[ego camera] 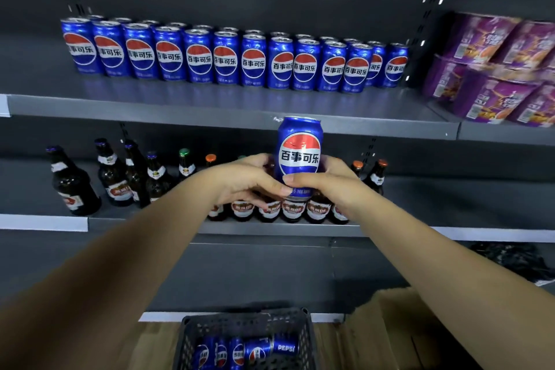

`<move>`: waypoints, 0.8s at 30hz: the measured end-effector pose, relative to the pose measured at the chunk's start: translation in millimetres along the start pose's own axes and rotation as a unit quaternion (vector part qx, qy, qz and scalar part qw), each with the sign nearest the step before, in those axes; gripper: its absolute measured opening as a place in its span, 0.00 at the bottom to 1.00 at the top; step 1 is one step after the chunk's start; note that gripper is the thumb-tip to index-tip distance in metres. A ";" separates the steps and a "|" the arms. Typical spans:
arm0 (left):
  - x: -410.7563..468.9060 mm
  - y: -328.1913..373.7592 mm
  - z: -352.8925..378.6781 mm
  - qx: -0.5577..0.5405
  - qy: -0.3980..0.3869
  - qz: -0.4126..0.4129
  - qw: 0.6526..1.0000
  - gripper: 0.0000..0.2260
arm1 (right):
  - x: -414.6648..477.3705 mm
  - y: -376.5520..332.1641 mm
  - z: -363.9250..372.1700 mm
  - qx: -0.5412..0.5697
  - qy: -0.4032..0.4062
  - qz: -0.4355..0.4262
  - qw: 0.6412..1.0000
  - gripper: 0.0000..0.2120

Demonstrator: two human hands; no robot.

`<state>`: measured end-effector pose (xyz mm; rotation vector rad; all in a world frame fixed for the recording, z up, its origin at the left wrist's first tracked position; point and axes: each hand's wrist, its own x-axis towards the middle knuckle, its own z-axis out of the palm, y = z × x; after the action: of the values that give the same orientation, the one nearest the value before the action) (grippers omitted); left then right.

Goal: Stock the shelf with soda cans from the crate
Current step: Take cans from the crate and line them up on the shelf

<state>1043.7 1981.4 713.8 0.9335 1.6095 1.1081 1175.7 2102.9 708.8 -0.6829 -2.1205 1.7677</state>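
Soda can (299, 156) is upright in both your hands, in front of the shelf (210, 106) edge and just below the row of cans (225, 60) standing on it. Your left hand (241, 180) and right hand (329, 186) each wrap its lower half, thumbs close together on the front. Crate (307, 336) sits low between your arms with spare cans (240, 353) lying in it; beer bottles (115, 180) stand on the lower shelf behind your hands.

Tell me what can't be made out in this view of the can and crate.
Crate: head view's bottom edge cuts it off, so its cans can't be counted.
Held can: left hand and right hand cover its base.
Back-row cans: front row hides all but their tops.
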 end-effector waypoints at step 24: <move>175.8 101.0 66.9 -0.050 0.361 0.145 0.920 0.10 | 120.5 -32.5 -183.2 0.040 0.067 -0.056 0.995 0.13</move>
<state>1068.1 2190.0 751.9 0.7448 2.0006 1.8811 1162.2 2316.0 768.4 -0.6296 -1.9488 1.6875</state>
